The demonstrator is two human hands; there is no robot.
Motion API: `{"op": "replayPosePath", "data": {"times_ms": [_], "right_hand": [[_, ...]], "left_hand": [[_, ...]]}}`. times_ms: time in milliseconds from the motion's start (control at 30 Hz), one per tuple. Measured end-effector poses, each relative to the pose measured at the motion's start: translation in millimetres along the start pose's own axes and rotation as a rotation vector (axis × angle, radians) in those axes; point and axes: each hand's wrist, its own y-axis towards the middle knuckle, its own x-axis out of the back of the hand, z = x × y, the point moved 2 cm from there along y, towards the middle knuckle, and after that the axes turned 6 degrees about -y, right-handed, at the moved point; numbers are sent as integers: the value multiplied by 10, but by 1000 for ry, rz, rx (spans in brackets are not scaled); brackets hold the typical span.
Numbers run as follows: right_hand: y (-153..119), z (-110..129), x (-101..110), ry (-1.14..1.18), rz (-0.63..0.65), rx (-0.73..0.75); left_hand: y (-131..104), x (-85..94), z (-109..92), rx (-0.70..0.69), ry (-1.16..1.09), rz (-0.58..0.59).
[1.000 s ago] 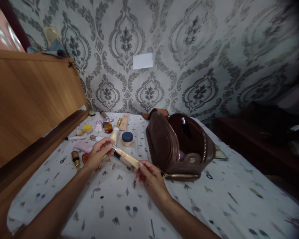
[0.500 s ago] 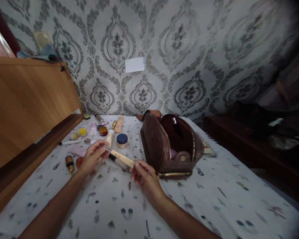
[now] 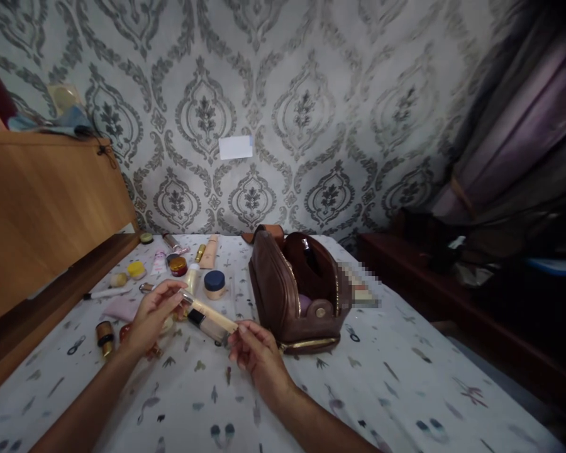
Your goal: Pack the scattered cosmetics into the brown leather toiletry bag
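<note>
Between both hands is a slim cream-coloured cosmetic tube point(image 3: 216, 316) with a clear end, tilted down to the right. My left hand point(image 3: 156, 313) pinches its clear upper end; the fingertips of my right hand point(image 3: 260, 357) grip the lower end. Just below and alongside it is a clear cosmetic tube with a black band point(image 3: 213, 329), its lower end at my right fingertips. Whether that one is gripped too is hard to see. To the right stands a brown makeup bag point(image 3: 276, 302), unzipped, with a dark shiny item point(image 3: 307, 250) inside.
Beyond my left hand lie a blue-lidded jar point(image 3: 214, 285), a peach tube point(image 3: 209, 251), an amber jar point(image 3: 178, 267), a yellow-lidded pot point(image 3: 136, 270) and a brown-and-gold bottle point(image 3: 104, 340). A wooden panel point(image 3: 47, 201) borders the left; a patterned wall point(image 3: 302, 119) stands behind.
The view has tilted up and turned slightly right, so everything sits lower and further left. The black band on the clear tube shows more fully. Both hands keep their hold.
</note>
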Motion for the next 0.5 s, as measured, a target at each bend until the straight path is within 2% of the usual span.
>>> {"op": "replayPosePath", "data": {"times_ms": [233,500], "right_hand": [[26,25,2,52,-10,-14],[19,69,-5,69,-5,-46]], "left_hand": [[41,-113,-188,-32,113,46],[181,-192,-419,-160,152,108]]}}
